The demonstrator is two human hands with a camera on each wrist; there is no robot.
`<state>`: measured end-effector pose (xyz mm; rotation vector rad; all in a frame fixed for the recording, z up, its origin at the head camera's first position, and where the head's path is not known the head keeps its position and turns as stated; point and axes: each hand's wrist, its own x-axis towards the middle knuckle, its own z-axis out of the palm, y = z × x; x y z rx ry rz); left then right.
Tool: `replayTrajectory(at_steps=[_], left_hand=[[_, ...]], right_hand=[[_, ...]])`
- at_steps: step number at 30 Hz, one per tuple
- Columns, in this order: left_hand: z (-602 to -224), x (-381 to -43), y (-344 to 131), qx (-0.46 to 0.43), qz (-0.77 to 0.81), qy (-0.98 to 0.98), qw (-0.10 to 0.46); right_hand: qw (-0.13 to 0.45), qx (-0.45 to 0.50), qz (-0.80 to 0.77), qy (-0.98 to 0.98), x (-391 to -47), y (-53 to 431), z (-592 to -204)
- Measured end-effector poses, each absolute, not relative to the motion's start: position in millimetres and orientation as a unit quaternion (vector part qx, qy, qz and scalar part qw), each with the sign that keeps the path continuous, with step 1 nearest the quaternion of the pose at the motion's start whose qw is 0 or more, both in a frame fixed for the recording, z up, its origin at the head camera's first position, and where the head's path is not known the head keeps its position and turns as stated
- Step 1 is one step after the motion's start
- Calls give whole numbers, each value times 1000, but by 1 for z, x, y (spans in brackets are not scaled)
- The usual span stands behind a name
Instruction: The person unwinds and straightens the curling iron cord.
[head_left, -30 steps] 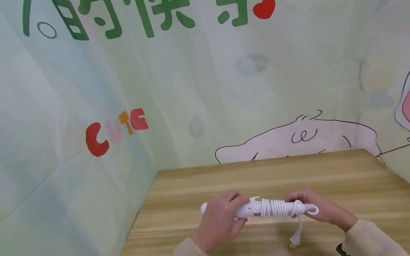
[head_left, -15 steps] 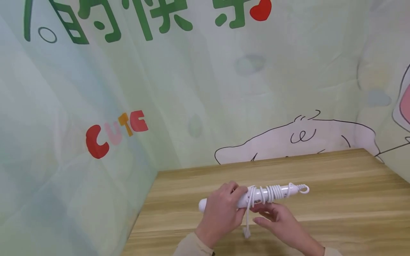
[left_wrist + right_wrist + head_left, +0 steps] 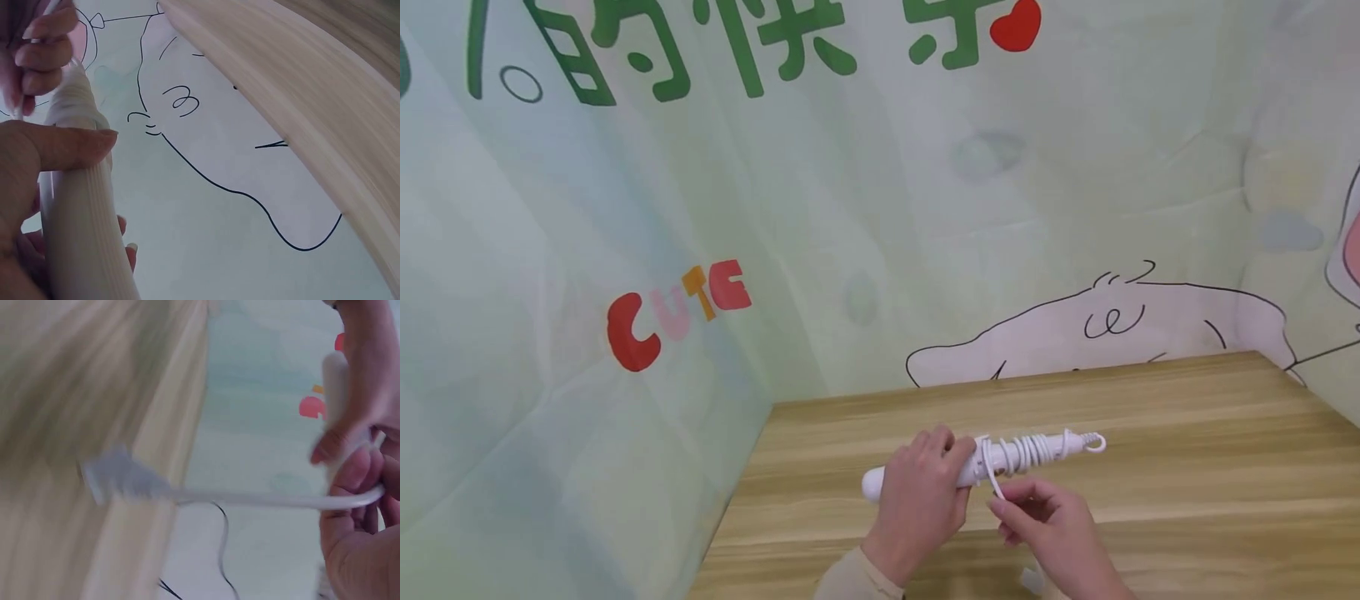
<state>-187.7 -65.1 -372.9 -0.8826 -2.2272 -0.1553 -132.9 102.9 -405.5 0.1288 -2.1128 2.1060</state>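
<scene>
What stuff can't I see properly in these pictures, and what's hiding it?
Middle of the white wand: head view, covered by the left hand.
Wand's rounded end: left wrist view, cut off by the bottom edge.
Prongs of the plug: right wrist view, too blurred.
Lower part of the cartoon: head view, behind the wooden tabletop.
Tops of the green letters: head view, cut off by the top edge.

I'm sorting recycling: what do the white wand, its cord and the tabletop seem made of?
White wand: probably hard plastic; straight, rigid-looking, soft sheen.
Cord: likely flexible plastic or rubber, smooth; it bends into coils.
Tabletop: wood or laminate, fairly matte, streaked grain; can't tell which.
</scene>
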Motion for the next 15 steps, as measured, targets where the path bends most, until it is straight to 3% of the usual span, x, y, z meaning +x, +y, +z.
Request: replayTrajectory(at_steps=[3,9,15], left_hand=[[-374,-187,-68,-349,-51,-865,356],[-378,-187,-70,-373,-37,-858,350],[-378,-187,-72,-411,-47,-844,342]], right_hand=[[91,101,615,-777,-132,121,-392],[176,271,401,-857,-138,157,-360],[132,348,336,-865,-156,177,-328]])
